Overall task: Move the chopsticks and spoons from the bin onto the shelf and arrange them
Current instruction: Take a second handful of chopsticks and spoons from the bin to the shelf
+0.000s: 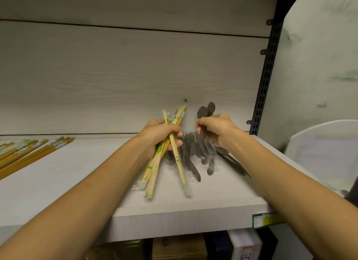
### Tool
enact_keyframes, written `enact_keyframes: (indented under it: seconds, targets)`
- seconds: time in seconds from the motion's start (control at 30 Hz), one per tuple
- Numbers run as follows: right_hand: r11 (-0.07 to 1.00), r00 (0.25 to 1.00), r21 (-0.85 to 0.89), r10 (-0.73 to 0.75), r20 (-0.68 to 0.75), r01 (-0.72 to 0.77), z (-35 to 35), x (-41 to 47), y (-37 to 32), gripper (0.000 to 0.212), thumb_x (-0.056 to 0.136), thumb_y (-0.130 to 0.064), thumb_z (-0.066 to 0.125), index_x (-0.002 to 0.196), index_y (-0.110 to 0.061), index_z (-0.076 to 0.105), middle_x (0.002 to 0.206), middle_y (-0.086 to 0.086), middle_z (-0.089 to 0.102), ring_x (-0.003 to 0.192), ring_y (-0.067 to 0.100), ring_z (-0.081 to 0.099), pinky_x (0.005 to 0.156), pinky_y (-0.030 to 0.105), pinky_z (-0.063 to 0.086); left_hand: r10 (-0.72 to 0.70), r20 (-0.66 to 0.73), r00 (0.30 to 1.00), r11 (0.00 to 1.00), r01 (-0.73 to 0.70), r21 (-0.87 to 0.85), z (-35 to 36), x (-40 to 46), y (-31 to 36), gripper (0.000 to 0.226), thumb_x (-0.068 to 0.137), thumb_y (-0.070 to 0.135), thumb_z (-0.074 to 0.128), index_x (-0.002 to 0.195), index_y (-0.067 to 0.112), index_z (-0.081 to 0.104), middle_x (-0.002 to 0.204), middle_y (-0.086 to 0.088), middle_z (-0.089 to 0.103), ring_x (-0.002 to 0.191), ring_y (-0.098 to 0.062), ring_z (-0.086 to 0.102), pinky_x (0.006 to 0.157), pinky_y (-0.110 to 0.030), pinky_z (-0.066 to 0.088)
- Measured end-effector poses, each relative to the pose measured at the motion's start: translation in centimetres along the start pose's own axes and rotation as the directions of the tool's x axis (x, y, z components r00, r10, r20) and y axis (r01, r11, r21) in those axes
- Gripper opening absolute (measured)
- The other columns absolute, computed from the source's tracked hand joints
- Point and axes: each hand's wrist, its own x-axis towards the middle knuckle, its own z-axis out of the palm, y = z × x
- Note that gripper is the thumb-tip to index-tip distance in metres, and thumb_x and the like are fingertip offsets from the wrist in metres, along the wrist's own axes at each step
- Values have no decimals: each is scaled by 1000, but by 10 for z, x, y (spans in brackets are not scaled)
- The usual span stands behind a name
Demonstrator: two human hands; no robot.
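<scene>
Boxes (246,246) are being seen under the shelf (58,184), at the bottom edge; a green-yellow price label (266,220) is being carried on the shelf's front lip, right side. Two bare forearms are being reached over the front edge onto the shelf.

A loose bundle of wrapped chopsticks (155,168) is being gripped by the left hand (160,135), fingers curled round the middle of the bundle. The sticks are being held crossed and fanned: lower ends are being pointed toward the viewer, just over the shelf board, upper ends are being raised past the hand toward the back panel. Whether the lower tips are touching the board cannot be told.

Just beside, to the right, dark spoons (206,108) in clear wrap are being held by the right hand (217,128), fingers bent round the handles, bowls being stuck up above the knuckles. More dark spoons (193,168) are being left lying on the shelf under and between both hands, partly being hidden by them; their wrappers are being blurred.

Far left on the shelf, well apart from the hands, a row of chopsticks (25,153) is being laid flat, slanted. A white bin (325,149) is being seen right of the shelf, beyond a black slotted upright (265,81). The pale wood-grain back panel (116,75) is being seen behind everything.
</scene>
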Motion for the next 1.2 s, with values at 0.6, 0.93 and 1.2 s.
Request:
enact_keyframes:
  seconds: [0.6, 0.93, 1.2]
  targets:
    - [963, 939, -117, -201, 281, 241, 83, -36, -34, 35, 88, -38, 65, 98, -4, 67, 86, 14, 71, 78, 21, 65, 86, 43, 57, 152, 7, 988, 988, -152, -10, -62, -30, 26, 28, 92, 26, 62, 111, 6, 65, 100, -7, 72, 54, -9, 56, 46, -18, 49]
    - [966, 914, 121, -255, 317, 228, 201, -78, -61, 28, 100, -24, 40, 100, -1, 56, 91, 19, 71, 74, 28, 72, 56, 36, 59, 213, -268, 940, 947, -266, -181, -150, -74, 63, 22, 102, 23, 46, 101, 1, 49, 72, -20, 67, 50, -28, 67, 47, -36, 58]
    - [969, 968, 195, -187, 167, 154, 295, -99, -63, 26, 102, -13, 25, 80, -14, 38, 58, 6, 43, 31, 14, 46, 38, 24, 46, 48, -454, 890, 901, -235, -366, -304, -85, 64, 38, 104, 36, 34, 73, 14, 42, 48, 5, 37, 26, -4, 31, 26, -11, 22]
